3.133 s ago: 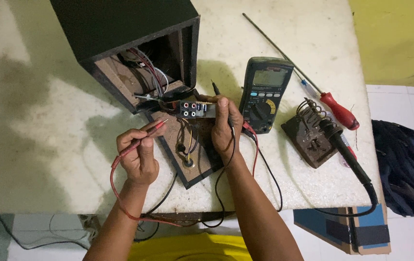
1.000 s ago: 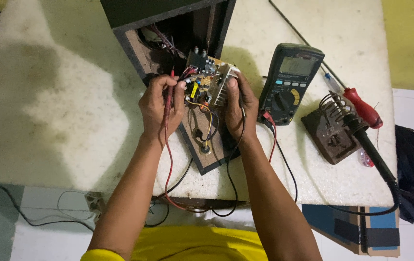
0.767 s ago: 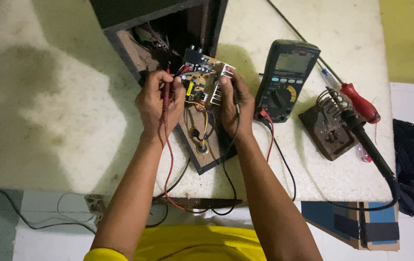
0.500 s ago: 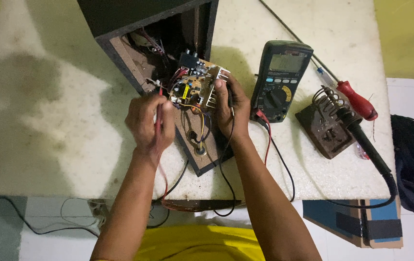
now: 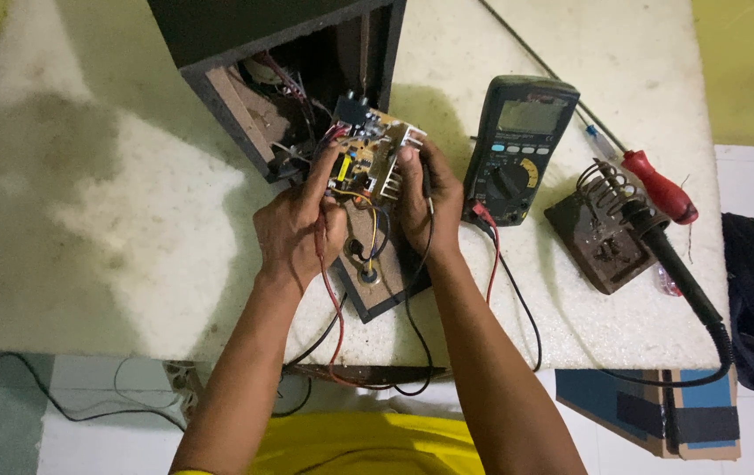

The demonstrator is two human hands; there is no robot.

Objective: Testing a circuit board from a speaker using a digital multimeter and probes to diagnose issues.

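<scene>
Circuit board, light, stiff and judged fragile, is held above the surface at the open speaker cabinet; it is best taken by its edges. Left hand fingers are closed on a red probe, right hand fingers on a black probe and the board's edge. Farther right, a multimeter is laid.

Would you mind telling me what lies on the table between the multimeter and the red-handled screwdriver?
In the head view, only bare white table separates the multimeter from the red-handled screwdriver; the soldering iron stand sits just below that gap.
</scene>
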